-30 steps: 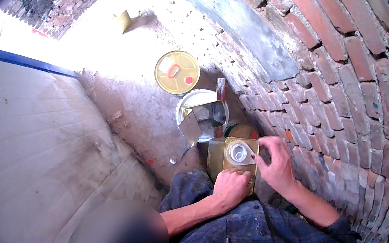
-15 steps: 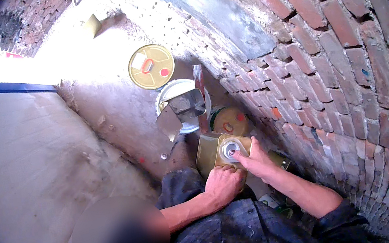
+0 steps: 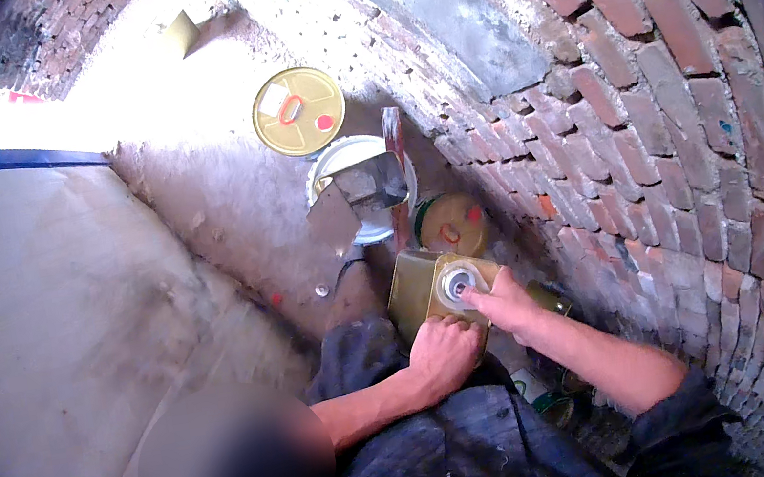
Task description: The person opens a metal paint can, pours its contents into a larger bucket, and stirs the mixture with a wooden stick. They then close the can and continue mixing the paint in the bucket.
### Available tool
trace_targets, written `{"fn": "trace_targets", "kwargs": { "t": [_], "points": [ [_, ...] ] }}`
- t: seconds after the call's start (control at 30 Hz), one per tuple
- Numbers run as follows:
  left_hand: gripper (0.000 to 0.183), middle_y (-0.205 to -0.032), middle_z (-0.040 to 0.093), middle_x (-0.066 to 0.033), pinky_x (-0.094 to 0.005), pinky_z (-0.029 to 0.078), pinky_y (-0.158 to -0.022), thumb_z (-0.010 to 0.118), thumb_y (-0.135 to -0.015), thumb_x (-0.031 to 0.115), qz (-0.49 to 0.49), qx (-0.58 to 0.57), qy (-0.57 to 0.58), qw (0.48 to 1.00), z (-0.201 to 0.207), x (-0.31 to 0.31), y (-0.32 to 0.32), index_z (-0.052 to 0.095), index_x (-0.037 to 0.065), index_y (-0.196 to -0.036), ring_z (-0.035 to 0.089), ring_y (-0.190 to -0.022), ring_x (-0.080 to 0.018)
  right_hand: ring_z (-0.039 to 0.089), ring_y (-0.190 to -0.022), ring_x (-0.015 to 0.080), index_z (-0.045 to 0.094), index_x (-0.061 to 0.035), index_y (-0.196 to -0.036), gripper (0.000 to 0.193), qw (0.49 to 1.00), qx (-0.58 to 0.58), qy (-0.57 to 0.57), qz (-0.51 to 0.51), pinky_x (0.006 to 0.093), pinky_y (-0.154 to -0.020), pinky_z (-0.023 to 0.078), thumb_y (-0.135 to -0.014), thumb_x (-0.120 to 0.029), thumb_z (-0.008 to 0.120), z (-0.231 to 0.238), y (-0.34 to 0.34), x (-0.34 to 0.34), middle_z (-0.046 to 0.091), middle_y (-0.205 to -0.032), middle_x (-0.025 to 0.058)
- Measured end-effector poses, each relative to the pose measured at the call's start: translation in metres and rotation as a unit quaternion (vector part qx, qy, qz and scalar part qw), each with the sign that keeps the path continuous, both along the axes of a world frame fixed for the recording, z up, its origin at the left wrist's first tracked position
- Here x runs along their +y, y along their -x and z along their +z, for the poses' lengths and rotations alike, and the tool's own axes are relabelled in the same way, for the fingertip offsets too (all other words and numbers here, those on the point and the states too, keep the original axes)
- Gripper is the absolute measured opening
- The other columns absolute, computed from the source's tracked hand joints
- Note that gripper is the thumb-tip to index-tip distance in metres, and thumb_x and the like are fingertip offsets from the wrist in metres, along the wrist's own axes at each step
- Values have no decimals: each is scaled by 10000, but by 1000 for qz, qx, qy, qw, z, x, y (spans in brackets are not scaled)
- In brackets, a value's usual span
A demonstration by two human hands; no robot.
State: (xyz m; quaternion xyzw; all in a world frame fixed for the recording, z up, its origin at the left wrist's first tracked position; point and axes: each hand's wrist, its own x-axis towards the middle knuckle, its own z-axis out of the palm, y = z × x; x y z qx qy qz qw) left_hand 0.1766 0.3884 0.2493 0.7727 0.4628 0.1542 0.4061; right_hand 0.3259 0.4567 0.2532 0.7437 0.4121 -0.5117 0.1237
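Crowding the dusty floor [image 3: 198, 197] beside the rough brick wall [image 3: 662, 128] are several containers: a round yellow metal lid [image 3: 299, 111] farthest from the wall's base, a white bucket [image 3: 346, 160] holding a bent grey metal sheet [image 3: 358, 198], and a smaller yellow can [image 3: 451, 225] touching the wall. Just below that can stands the square olive-yellow tin [image 3: 420, 292], its round silvery cap [image 3: 459, 282] on top. The left hand [image 3: 444, 353] is curled closed against the tin's near edge; the right hand [image 3: 508, 303] presses fingertips on the cap, partly covering it.
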Motion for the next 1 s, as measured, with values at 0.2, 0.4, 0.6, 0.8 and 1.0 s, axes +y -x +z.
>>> {"fn": "trace_targets", "kwargs": {
  "t": [0.2, 0.4, 0.6, 0.8, 1.0],
  "points": [
    [176, -751, 680, -115, -399, 513, -673, 662, -718, 236, 27, -2, 14, 1000, -6, -11, -1, 626, 73, -775, 673, -720, -261, 580, -1121, 342, 423, 143, -1220, 695, 1000, 14, 16, -5, 391, -943, 454, -788, -317, 713, 1, 19, 3, 561, -1198, 301],
    [232, -794, 683, -134, -410, 506, -738, 674, -687, 206, 37, 8, 54, 998, -11, -14, 2, 636, 49, -854, 666, -814, -289, 606, -1082, 333, 503, 124, -1175, 638, 999, -43, 15, -17, 384, -918, 472, -753, -307, 712, -21, 26, -2, 594, -1168, 275],
    [237, -824, 681, -133, -415, 517, -731, 668, -687, 190, 21, 12, 124, 992, -14, -20, -5, 652, 56, -882, 665, -787, -298, 638, -1024, 285, 643, 27, -1091, 476, 999, 25, 23, -42, 401, -869, 493, -740, -288, 710, -45, 3, -12, 657, -1098, 208],
    [151, -831, 682, -117, -389, 508, -747, 637, -725, 186, -36, 14, 66, 997, -40, -24, -25, 665, 85, -834, 665, -812, -257, 631, -984, 212, 624, -27, -1145, 380, 989, 45, -66, -122, 369, -862, 484, -797, -165, 688, -24, -6, -37, 673, -1055, 121],
    [166, -861, 685, -100, -364, 484, -776, 571, -802, 178, -183, 51, 54, 980, -78, -33, -68, 692, 74, -845, 651, -873, -224, 595, -957, 185, 551, -64, -1172, 412, 932, 53, -36, -356, 335, -815, 474, -807, -180, 703, -61, -53, -73, 630, -1068, 59]
  ]
}}
